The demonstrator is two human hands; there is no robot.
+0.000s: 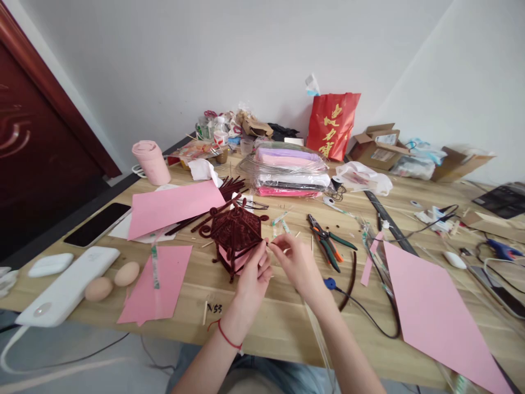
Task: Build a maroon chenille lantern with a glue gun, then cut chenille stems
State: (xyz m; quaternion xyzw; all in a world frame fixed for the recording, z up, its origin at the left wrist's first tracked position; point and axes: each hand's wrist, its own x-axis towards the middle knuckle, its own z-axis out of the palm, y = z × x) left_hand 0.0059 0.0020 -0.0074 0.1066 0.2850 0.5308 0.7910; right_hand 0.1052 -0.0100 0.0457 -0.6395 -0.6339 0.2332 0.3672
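1. A dark red pipe-cleaner lantern [234,236] with pink paper walls stands on the wooden table [283,323], near the middle and a little to the left.
2. The left hand [255,276] rests against the lantern's near right side, fingers curled around its lower edge, so it seems to be holding the model, though the contact is partly hidden.
3. The right hand [296,261] sits just right of the lantern, thumb and forefinger pinched together on something thin and pale, too small to identify.
4. A red string bracelet [227,336] circles the left wrist.
5. Green and orange-handled pliers [328,242] lie just to the right of the hands.
6. Pink paper sheets lie to the left [156,290], far left [174,207] and near right [435,312].
7. Two eggs [112,281] lie at the left beside a white power bank [69,284].
8. Loose dark red pipe cleaners [227,190] lie just beyond the lantern.
9. A red gift bag [332,125] stands at the far edge.
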